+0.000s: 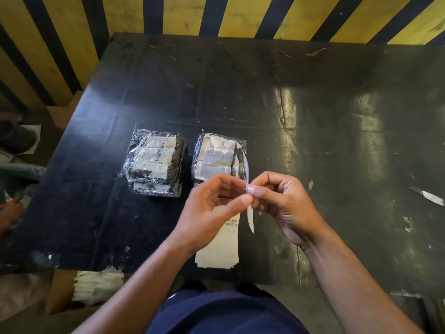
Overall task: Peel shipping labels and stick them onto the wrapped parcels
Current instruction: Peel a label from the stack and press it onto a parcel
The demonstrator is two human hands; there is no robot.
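Note:
Two stacks of black parcels wrapped in clear film stand side by side on the dark table (313,97): the left stack (154,162) and the right stack (216,157), both showing pale labels. My left hand (212,206) and my right hand (281,201) meet above the table in front of the right stack. Together they pinch a thin white label (249,213), seen edge-on, its ends sticking out above and below my fingers. A pile of label sheets (221,247) lies flat under my hands near the table's front edge.
A knife-like blade (427,195) lies at the table's right edge. A cardboard box with white scraps (96,285) sits below the front left corner. A yellow and black striped wall (216,13) rises behind the table. Another person's hand (9,210) shows at far left.

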